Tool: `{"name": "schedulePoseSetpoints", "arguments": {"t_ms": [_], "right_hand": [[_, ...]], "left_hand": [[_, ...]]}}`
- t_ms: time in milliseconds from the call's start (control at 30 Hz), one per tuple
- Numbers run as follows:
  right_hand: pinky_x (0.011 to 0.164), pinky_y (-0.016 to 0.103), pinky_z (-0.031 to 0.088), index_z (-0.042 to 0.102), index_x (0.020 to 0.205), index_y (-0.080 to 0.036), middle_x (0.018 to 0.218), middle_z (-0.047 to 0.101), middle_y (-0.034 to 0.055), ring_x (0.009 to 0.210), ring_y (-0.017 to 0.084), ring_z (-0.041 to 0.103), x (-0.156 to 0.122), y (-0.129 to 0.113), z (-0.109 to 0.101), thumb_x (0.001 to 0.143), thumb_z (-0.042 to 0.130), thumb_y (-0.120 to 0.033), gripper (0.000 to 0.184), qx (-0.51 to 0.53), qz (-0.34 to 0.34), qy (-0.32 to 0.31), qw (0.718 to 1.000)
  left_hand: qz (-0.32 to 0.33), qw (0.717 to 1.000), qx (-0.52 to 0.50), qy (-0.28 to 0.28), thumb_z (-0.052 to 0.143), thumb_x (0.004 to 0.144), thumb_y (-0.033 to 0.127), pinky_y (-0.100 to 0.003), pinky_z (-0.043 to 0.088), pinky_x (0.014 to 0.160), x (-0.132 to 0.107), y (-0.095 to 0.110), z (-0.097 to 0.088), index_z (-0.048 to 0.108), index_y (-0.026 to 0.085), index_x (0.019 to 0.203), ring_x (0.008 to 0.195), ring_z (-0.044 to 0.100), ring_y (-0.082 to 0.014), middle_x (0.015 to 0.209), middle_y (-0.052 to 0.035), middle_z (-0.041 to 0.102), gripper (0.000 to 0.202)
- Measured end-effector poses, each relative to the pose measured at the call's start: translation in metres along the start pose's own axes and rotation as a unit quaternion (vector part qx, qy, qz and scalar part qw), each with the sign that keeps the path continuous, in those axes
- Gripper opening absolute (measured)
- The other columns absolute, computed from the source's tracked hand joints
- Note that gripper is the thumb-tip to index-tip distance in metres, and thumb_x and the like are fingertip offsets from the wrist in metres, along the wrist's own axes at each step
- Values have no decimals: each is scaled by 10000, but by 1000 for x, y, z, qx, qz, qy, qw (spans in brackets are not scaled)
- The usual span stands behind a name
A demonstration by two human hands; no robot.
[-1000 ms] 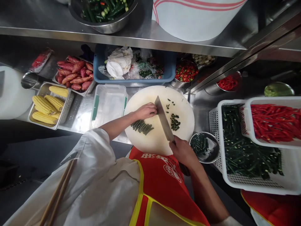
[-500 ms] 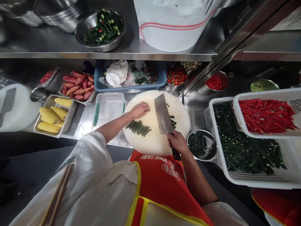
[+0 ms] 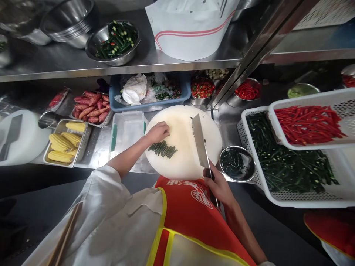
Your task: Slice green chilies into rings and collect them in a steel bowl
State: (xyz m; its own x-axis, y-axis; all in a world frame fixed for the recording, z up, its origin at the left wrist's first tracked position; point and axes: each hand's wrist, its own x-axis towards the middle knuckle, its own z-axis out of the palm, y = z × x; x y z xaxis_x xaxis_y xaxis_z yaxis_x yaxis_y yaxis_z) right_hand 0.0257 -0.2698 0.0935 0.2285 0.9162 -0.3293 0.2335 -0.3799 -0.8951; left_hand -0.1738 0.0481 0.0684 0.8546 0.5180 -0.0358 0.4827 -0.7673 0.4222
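A round white cutting board (image 3: 180,162) lies in front of me. A bunch of green chili peppers (image 3: 162,149) rests across its left half. My left hand (image 3: 157,132) is curled, its fingertips down at the far end of that bunch. My right hand (image 3: 218,184) grips the handle of a cleaver (image 3: 200,145), whose blade stands on edge along the board's right side. The chopped pieces behind the blade are mostly hidden. A small steel bowl (image 3: 237,163) with cut green chili sits just right of the board.
A white basket of green chilies (image 3: 288,162) and a white basket of red chilies (image 3: 307,123) stand at the right. A clear lidded box (image 3: 127,129), a tray of corn (image 3: 66,140), sweet potatoes (image 3: 90,104) and a blue bin (image 3: 149,90) lie left and behind. A steel shelf (image 3: 138,62) runs overhead.
The cleaver has moved right across the board, pushing the chopped pieces toward its right edge. My left hand has slid left along the bunch. The view has tilted upward.
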Motion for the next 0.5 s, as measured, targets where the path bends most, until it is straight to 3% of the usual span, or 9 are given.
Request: {"name": "schedulePoseSetpoints", "arguments": {"t_ms": [67, 200, 267, 333, 433, 500], "right_hand": [[824, 340, 499, 394, 1481, -188, 981, 630, 32, 867, 192, 612, -9, -1, -2, 827, 502, -245, 666, -39, -51, -3, 998], [977, 404, 443, 435, 1477, -215, 1205, 609, 90, 1096, 240, 573, -22, 4, -6, 833, 515, -213, 649, -63, -64, -31, 996], [914, 384, 478, 451, 1457, -211, 1150, 639, 77, 1035, 237, 596, -27, 11, -6, 809, 552, -229, 656, -14, -28, -42, 999], [751, 328, 511, 508, 1377, -199, 999, 661, 42, 838, 202, 616, -30, 21, -3, 783, 573, -256, 600, 81, 18, -66, 994], [536, 275, 447, 603, 1070, -189, 743, 615, -9, 548, 142, 518, -29, 39, 2, 752, 547, -289, 339, 240, 71, -107, 962], [491, 276, 423, 579, 949, -197, 689, 596, -11, 492, 135, 488, -24, 50, 6, 726, 530, -292, 247, 304, 94, -105, 942]], "left_hand": [[-44, 998, 1, 34, 558, 838, 244, -414, 468, 970, 5, -1, -2, 666, 194, 910, 1009, 565, -251, 1016, -84, 613, 139], [-104, 993, -5, 55, 562, 845, 248, -416, 431, 1065, 14, -8, 0, 671, 164, 1012, 1110, 567, -257, 1137, -108, 620, 216], [-93, 995, -6, 43, 565, 864, 288, -420, 391, 1120, 14, -12, 6, 663, 149, 1100, 1214, 536, -265, 1265, -126, 598, 291], [-57, 998, -4, 5, 559, 893, 375, -438, 328, 1176, 9, -16, 10, 635, 138, 1209, 1341, 455, -281, 1414, -142, 524, 402], [-4, 998, -2, -56, 482, 946, 484, -477, 238, 1222, -9, -21, 13, 596, 162, 1308, 1466, 302, -287, 1528, -123, 427, 498], [15, 997, -4, -71, 452, 961, 506, -496, 206, 1231, -27, -23, 13, 584, 201, 1335, 1487, 264, -276, 1540, -92, 422, 500]]}}
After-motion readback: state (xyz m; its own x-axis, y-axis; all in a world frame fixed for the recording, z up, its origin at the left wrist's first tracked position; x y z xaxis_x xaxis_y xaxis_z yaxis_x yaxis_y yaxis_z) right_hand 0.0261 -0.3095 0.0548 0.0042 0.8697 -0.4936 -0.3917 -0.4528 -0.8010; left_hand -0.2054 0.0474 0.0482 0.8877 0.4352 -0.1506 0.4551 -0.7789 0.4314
